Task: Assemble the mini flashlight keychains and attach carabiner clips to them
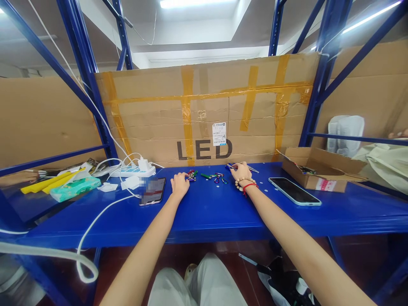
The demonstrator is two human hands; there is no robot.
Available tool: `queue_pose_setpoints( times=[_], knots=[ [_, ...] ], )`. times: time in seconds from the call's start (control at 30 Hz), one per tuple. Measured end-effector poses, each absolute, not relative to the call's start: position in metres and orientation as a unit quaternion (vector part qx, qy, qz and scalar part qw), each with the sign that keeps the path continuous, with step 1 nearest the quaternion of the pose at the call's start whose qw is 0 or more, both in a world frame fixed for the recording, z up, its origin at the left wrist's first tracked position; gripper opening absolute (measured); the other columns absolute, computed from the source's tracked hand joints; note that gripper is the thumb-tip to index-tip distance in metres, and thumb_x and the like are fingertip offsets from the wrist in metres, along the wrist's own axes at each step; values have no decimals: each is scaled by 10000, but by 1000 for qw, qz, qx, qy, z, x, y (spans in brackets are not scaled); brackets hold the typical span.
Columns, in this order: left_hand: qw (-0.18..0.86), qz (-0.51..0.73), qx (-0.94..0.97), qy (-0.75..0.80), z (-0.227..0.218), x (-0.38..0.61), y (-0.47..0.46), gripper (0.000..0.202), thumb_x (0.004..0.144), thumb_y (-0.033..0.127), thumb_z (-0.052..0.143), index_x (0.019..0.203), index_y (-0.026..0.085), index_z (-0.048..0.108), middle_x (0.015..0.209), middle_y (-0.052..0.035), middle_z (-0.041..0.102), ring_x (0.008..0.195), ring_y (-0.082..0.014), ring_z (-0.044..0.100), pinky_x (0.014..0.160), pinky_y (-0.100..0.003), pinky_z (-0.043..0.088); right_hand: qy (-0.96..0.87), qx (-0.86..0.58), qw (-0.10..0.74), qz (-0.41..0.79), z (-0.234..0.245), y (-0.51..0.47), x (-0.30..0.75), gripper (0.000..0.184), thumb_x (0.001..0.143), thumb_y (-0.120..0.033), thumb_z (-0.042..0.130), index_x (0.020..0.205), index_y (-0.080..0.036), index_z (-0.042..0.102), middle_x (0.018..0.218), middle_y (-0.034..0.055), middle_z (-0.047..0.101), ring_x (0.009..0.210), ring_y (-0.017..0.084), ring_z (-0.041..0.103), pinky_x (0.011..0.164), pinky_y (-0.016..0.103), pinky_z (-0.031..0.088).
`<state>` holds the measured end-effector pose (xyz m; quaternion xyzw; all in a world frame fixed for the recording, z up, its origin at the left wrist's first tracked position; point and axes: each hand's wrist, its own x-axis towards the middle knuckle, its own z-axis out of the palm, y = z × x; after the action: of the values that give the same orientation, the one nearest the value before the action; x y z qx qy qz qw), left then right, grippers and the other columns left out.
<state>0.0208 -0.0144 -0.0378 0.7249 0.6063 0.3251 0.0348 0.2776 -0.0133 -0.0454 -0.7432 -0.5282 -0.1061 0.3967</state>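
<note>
Table (204, 216) first: blue, shiny, near strip bare across the middle. Left phone (157, 191) lies just left of the left hand; right phone (295, 191) lies flat, screen up, right of the right wrist.

Then the small parts, in a row toward the table's far side, between the hands. Clips (217, 178): a little bunch, red, blue and teal, look like small carabiners. Green clip (205, 175) is just left of them. Red-and-dark bits (192, 174) sit right at the left fingertips. All of it should be light and stiff, metal by the look; likely slick when polished, hard to break, prone to skate on the paint or hook each other. I'd pinch one by its body, thumb and finger, clear of the gate.

Hands are well apart, both palm down. Left hand (180, 185): fingers curled, tips at the red-and-dark bits; can't tell if it's pinching one. Right hand (241, 172): bent over a blue piece (229, 166) on its left, with a silvery piece (254, 170) poking out on its right; can't tell whether it grips or only covers them.

Behind: power strip (149, 172) left, open box (321, 183) right, cardboard (153, 123) backing the lot.
</note>
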Motion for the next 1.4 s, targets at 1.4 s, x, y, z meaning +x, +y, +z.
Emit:
queue_pose_setpoints(
  times=[1.4],
  knots=[
    [52, 455, 707, 539, -39, 23, -1, 135, 775, 262, 568, 867, 165, 590, 864, -61, 659, 823, -178, 618, 781, -288, 474, -795, -537, 276, -52, -36, -31, 214, 285, 819, -227, 506, 1076, -228, 630, 1140, 50, 616, 1065, 216, 533, 891, 367, 414]
  ],
)
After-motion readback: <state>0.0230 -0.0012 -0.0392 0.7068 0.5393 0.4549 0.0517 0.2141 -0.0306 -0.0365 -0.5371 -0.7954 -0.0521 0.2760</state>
